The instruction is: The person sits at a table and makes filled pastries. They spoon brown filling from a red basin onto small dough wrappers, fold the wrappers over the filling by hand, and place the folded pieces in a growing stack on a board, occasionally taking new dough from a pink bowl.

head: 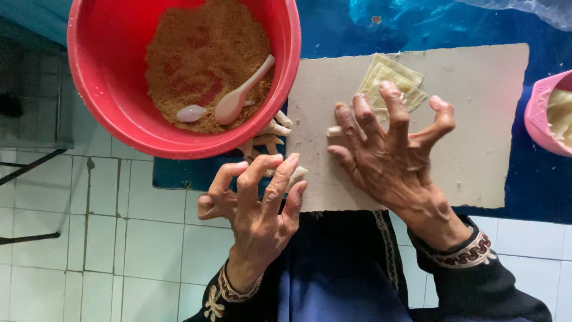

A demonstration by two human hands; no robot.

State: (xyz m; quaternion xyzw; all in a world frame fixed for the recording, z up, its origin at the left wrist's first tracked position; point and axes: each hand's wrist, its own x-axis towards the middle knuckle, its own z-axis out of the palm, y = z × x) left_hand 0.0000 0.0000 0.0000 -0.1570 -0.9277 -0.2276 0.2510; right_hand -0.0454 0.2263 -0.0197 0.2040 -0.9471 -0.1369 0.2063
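Note:
My left hand (259,206) hovers at the near left corner of a grey board (476,119), its fingers curled around a small rolled piece of pale dough (296,175). My right hand (390,149) rests on the board with fingers spread, fingertips touching a stack of thin square dough wrappers (393,80). A small bit of dough (333,130) lies by its index finger. Several finished rolled pieces (271,134) lie just left of the board, under the rim of a red bowl (107,71).
The red bowl holds brown crumbly filling (202,48) and two small plastic spoons (238,95). A pink bowl (539,113) with pale dough stands at the right edge. Blue plastic sheet (429,24) covers the surface; white floor tiles (119,238) lie below.

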